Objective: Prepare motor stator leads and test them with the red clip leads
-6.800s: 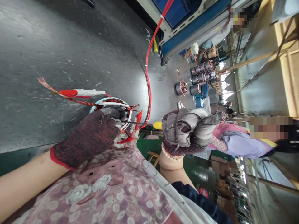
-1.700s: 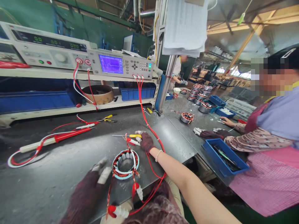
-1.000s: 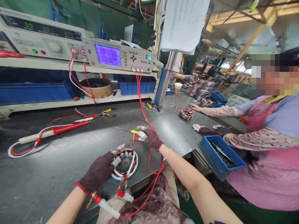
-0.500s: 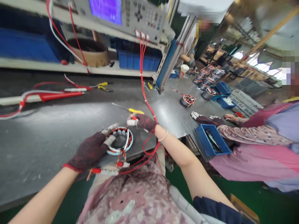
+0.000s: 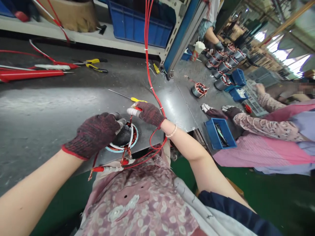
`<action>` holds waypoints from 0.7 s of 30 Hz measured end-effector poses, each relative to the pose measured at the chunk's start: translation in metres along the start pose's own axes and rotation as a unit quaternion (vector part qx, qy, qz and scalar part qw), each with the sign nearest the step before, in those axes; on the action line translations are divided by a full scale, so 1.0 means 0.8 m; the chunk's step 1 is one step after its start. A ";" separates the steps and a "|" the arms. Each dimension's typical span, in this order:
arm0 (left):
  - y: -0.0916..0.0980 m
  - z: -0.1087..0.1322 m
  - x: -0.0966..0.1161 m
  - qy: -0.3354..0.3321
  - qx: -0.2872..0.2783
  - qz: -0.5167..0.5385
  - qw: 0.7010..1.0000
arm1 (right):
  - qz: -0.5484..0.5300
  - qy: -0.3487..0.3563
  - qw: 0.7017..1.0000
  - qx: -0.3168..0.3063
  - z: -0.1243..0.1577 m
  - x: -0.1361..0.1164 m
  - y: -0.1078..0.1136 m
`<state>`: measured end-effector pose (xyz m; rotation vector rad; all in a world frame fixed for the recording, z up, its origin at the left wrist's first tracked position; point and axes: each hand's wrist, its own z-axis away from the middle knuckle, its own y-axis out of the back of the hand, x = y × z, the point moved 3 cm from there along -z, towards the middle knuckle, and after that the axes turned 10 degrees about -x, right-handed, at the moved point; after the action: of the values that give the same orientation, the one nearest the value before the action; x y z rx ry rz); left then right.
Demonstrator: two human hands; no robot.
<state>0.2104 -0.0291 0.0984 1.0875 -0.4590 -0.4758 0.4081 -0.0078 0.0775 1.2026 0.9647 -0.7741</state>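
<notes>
Left hand (image 5: 94,134) has slid further over the stator (image 5: 122,139) since a moment ago, and the whole view has tipped down and around. That glove now covers the top of the ring, with its fingertips by the white wire. Can't tell if it's actually gripping. The stator sits flat on the steel bench (image 5: 49,105), right at the near edge, with red and copper wires hanging off toward the lap.

Right hand (image 5: 149,114) is apart from the left, just past the ring, with a white-taped fingertip pinched near a red wire. A yellow-handled screwdriver (image 5: 138,99) lies just beside those fingers. Red leads (image 5: 155,98) run past that wrist.

Over to the right, a co-worker's gloved hands (image 5: 215,113) sit by a blue tray (image 5: 216,134) of tools. Yellow pliers (image 5: 96,68) lie further up the bench.
</notes>
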 end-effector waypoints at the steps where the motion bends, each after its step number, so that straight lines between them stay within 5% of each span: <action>1: 0.000 -0.002 0.000 0.017 0.002 0.008 1.000 | -0.041 -0.019 0.999 -0.024 0.001 0.004 -0.004; 4: -0.003 -0.009 0.000 0.048 -0.004 -0.013 0.999 | -0.179 -0.064 0.977 -0.098 0.008 0.012 -0.021; 7: -0.010 -0.012 -0.004 0.073 -0.010 -0.036 0.997 | -0.193 -0.023 0.975 -0.109 0.017 0.011 -0.028; 12: -0.015 0.001 -0.003 0.093 -0.043 -0.029 0.994 | 0.109 0.006 0.994 -0.027 0.014 0.020 -0.019; 15: -0.017 0.011 0.005 0.095 -0.063 -0.044 0.993 | 0.242 -0.022 0.966 -0.086 -0.007 0.034 -0.029; 21: -0.023 0.016 0.010 0.085 -0.026 -0.068 0.994 | 0.284 0.003 0.935 -0.211 -0.054 0.033 -0.043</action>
<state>0.2068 -0.0504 0.0876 1.1027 -0.2220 -0.5065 0.3800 0.0276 0.0363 1.0233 0.6847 -0.0907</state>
